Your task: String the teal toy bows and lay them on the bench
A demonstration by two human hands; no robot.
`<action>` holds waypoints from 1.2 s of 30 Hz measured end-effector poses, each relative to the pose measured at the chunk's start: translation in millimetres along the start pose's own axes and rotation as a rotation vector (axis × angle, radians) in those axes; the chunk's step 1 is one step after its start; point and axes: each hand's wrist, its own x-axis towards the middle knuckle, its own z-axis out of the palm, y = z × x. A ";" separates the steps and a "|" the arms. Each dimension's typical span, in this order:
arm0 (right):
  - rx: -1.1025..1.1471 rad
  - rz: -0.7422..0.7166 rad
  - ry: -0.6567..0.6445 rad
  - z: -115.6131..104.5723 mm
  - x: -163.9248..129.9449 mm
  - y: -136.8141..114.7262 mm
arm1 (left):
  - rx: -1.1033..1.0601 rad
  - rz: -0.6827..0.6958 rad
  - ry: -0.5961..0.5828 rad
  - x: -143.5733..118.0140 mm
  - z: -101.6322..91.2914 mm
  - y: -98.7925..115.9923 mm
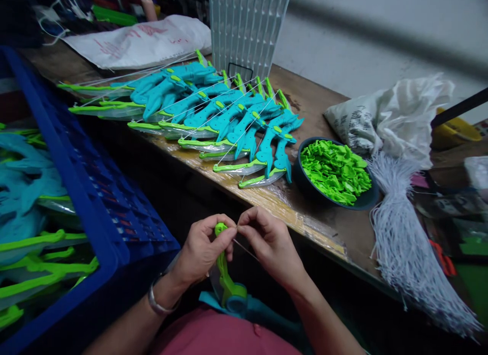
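Observation:
In front of my body is a toy bow (230,289) with a green limb and blue middle, its lower part resting against my lap. My left hand (208,245) is closed around the tip of the green limb, thumb and forefinger pinched beside it. Close by, my right hand (267,243) pinches a thin white string (246,249), and the fingertips of both hands nearly meet at the limb's tip. Whether the string is tied to the tip is too small to tell. A row of strung blue and green toy bows (229,116) lies on the table beyond.
A blue crate (110,217) at left holds more bow parts. On the table (316,95) are a dark bowl (375,195) of small green pieces, a bundle of white strings (415,253) hanging over the edge, white sacks (404,118) and a ribbed panel (247,29).

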 end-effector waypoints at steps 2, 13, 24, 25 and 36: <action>0.003 -0.064 0.040 3.2 -1.9 1.8 | -0.043 -0.030 -0.026 1.0 -1.4 -3.6; -0.167 -0.335 0.173 17.5 -18.9 10.9 | -0.337 -0.082 -0.124 2.0 -2.3 -13.6; -0.154 -0.307 0.143 18.9 -19.1 5.8 | -0.307 -0.048 -0.083 -1.3 -2.5 -16.5; -0.106 -0.275 0.136 18.7 -19.1 5.9 | -0.303 -0.062 -0.076 -1.0 -1.7 -16.1; 0.004 -0.276 0.156 16.5 -21.1 7.8 | -0.278 -0.063 -0.109 -2.1 5.4 -16.1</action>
